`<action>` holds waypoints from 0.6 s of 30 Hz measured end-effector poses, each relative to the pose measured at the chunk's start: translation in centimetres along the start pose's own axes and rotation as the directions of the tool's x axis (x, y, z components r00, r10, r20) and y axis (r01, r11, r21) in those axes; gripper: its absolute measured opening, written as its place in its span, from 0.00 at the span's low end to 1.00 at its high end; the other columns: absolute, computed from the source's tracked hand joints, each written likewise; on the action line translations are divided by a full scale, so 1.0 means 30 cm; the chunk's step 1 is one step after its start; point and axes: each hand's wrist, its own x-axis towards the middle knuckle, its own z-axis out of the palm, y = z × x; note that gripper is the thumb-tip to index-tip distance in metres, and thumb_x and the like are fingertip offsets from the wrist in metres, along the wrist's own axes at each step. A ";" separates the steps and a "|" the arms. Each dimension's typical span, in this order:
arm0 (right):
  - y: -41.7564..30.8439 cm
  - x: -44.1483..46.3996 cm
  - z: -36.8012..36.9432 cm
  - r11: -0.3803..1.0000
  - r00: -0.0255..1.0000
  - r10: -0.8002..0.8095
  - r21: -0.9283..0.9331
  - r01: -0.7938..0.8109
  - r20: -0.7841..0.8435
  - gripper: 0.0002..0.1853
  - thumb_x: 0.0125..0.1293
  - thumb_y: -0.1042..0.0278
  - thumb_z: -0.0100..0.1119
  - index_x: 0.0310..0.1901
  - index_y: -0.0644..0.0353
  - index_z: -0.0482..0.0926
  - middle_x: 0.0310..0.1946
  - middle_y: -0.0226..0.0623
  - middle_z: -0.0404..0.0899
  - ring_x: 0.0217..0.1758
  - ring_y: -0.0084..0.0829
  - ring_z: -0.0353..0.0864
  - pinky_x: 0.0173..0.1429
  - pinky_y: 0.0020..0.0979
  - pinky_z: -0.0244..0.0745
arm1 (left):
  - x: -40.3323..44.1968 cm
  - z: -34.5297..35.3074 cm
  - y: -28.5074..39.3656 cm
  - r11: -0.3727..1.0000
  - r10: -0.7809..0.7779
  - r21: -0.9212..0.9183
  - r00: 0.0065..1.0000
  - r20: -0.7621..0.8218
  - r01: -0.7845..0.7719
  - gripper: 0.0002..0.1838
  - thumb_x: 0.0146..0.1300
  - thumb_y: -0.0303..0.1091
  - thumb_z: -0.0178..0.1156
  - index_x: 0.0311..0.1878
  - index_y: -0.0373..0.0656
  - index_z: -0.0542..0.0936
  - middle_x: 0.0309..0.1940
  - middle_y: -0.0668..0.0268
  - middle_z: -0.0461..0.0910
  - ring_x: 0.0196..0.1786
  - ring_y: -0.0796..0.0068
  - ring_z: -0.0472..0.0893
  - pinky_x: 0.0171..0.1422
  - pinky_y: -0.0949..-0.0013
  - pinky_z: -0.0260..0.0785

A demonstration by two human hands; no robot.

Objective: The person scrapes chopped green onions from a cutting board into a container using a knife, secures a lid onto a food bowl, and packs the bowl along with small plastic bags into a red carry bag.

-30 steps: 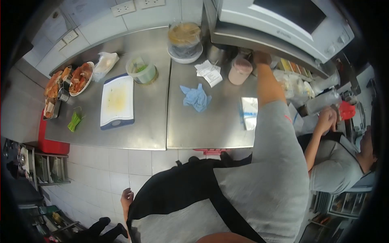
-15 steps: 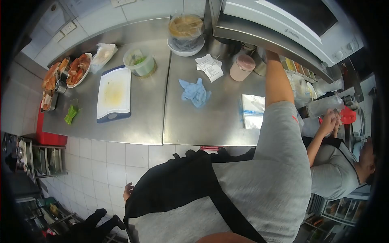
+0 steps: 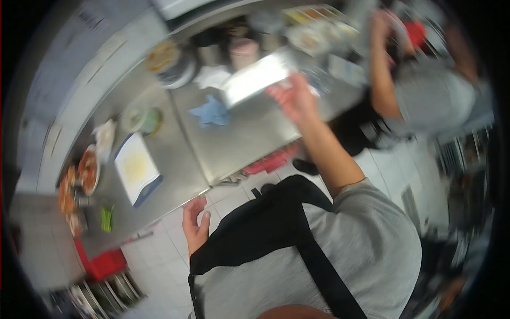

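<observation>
My right hand [image 3: 295,98] reaches over the steel counter, fingers round the near right edge of a bright, shiny rectangular tray [image 3: 258,78]; blur hides the exact grip. The tray is tilted above the counter's back part. My left hand [image 3: 196,223] is empty at the counter's front edge, thumb apart from loosely curled fingers. A crumpled blue cloth [image 3: 211,111] lies in front of the tray. Behind the tray stands a pink-filled tub [image 3: 244,52], with white paper [image 3: 211,77] to its left.
On the left counter are a cutting board [image 3: 136,169], a green-tinted tub [image 3: 144,120], green stalks [image 3: 107,218] and a dish of reddish food [image 3: 88,170]. A bowl with a bagged container [image 3: 171,65] stands at the back. A co-worker [image 3: 433,98] is at the right.
My right hand has come out from beneath the shelf, toward me, with the shiny tray. My left hand has risen to the counter's edge. The view has turned and blurred.
</observation>
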 end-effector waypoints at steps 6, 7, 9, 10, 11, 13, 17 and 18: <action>-0.035 -0.662 -0.154 0.891 0.894 0.448 0.084 -0.446 -0.002 0.04 0.69 0.67 0.48 0.42 0.55 0.67 0.40 0.40 0.78 0.39 0.38 0.83 0.42 0.37 0.80 | -0.001 0.320 -0.007 0.956 -0.021 -0.246 0.876 0.483 0.159 0.33 0.58 0.25 0.56 0.67 0.37 0.59 0.59 0.57 0.68 0.61 0.70 0.69 0.67 0.64 0.58; -0.090 -0.728 -0.177 0.912 0.913 0.407 0.076 -0.404 -0.026 0.04 0.70 0.67 0.48 0.41 0.55 0.67 0.42 0.39 0.78 0.42 0.37 0.82 0.44 0.38 0.79 | -0.019 0.376 -0.019 0.917 -0.059 -0.282 0.797 0.601 0.281 0.32 0.58 0.25 0.56 0.66 0.37 0.59 0.58 0.58 0.69 0.60 0.71 0.70 0.66 0.65 0.60; -0.220 -0.858 -0.244 0.946 0.944 0.323 0.058 -0.320 -0.066 0.04 0.71 0.66 0.47 0.41 0.55 0.67 0.48 0.38 0.76 0.47 0.36 0.81 0.48 0.40 0.78 | -0.083 0.513 0.039 0.812 -0.116 -0.287 0.623 0.774 0.508 0.27 0.59 0.24 0.58 0.62 0.36 0.64 0.53 0.61 0.73 0.53 0.76 0.74 0.58 0.69 0.67; -0.292 -0.918 -0.293 0.966 0.964 0.257 0.028 -0.255 -0.070 0.05 0.71 0.65 0.47 0.41 0.56 0.67 0.49 0.39 0.75 0.49 0.36 0.79 0.51 0.39 0.76 | -0.122 0.599 0.078 0.826 -0.111 -0.257 0.591 0.799 0.502 0.25 0.59 0.23 0.58 0.60 0.36 0.65 0.51 0.61 0.74 0.51 0.76 0.75 0.56 0.70 0.68; -0.370 -0.990 -0.331 0.979 0.975 0.201 0.015 -0.201 -0.089 0.06 0.71 0.64 0.47 0.44 0.56 0.68 0.51 0.38 0.74 0.52 0.35 0.78 0.53 0.39 0.74 | -0.167 0.692 0.110 0.837 -0.106 -0.230 0.560 0.822 0.496 0.23 0.59 0.23 0.59 0.58 0.35 0.67 0.49 0.62 0.76 0.49 0.77 0.76 0.54 0.71 0.69; -0.520 -1.130 -0.421 0.998 0.986 0.059 0.043 -0.052 -0.157 0.10 0.71 0.61 0.47 0.49 0.55 0.68 0.53 0.37 0.73 0.56 0.34 0.75 0.57 0.38 0.72 | -0.265 0.899 0.166 0.846 -0.077 -0.218 0.516 0.853 0.487 0.18 0.58 0.21 0.60 0.52 0.35 0.71 0.44 0.63 0.78 0.45 0.77 0.78 0.52 0.71 0.70; -0.749 -1.407 -0.656 0.992 0.955 -0.048 0.100 0.080 -0.293 0.19 0.71 0.54 0.47 0.58 0.54 0.67 0.56 0.34 0.71 0.61 0.30 0.69 0.60 0.36 0.68 | -0.494 1.350 0.280 0.853 0.028 -0.271 0.479 0.877 0.447 0.16 0.58 0.22 0.60 0.51 0.34 0.73 0.41 0.64 0.80 0.43 0.78 0.79 0.51 0.72 0.70; -0.793 -1.468 -0.705 0.994 0.950 -0.018 0.101 0.052 -0.311 0.21 0.71 0.52 0.47 0.59 0.54 0.66 0.58 0.33 0.70 0.62 0.29 0.68 0.61 0.36 0.67 | -0.543 1.448 0.287 0.903 0.035 -0.213 0.430 0.902 0.374 0.16 0.58 0.23 0.61 0.50 0.34 0.73 0.42 0.63 0.80 0.43 0.79 0.79 0.51 0.73 0.70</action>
